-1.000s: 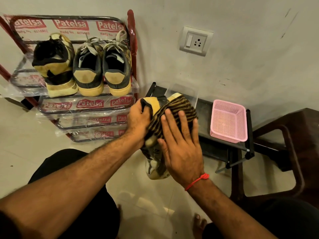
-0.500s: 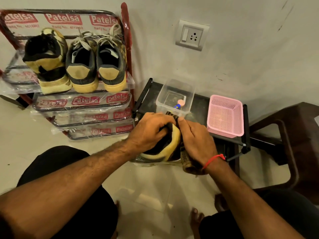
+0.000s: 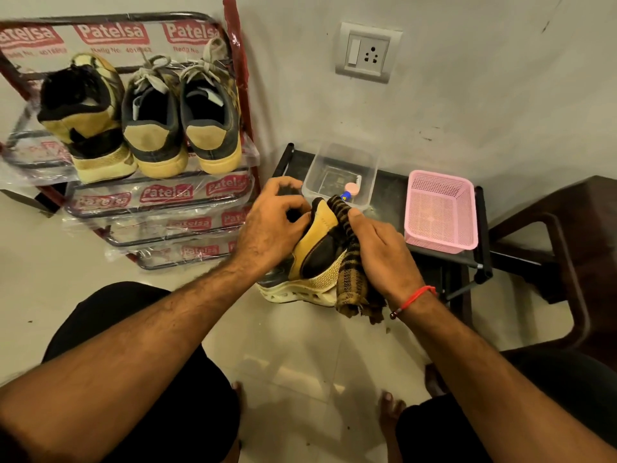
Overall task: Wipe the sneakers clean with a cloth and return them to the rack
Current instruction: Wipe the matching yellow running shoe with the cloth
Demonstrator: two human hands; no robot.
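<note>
A yellow and black sneaker (image 3: 315, 255) with a white sole is held in front of me, heel toward me, above the floor. My left hand (image 3: 273, 225) grips its collar from the left. My right hand (image 3: 380, 248) holds a brown striped cloth (image 3: 350, 279) against the sneaker's right side, and the cloth's end hangs below the sole. Three more sneakers stand on the top shelf of the red metal rack (image 3: 240, 95): a matching yellow and black one (image 3: 86, 118) and a grey and tan pair (image 3: 180, 118).
A black low stand (image 3: 444, 262) by the wall carries a clear plastic box (image 3: 337, 168) and a pink mesh basket (image 3: 437, 212). A dark chair (image 3: 567, 245) stands at the right. A wall socket (image 3: 367, 53) is above. My bare feet and knees are below on the tiled floor.
The sneaker was tipped toe-down with my right palm flat over the cloth; it came down and turned heel toward me, and my right hand now works the cloth along its right side.
</note>
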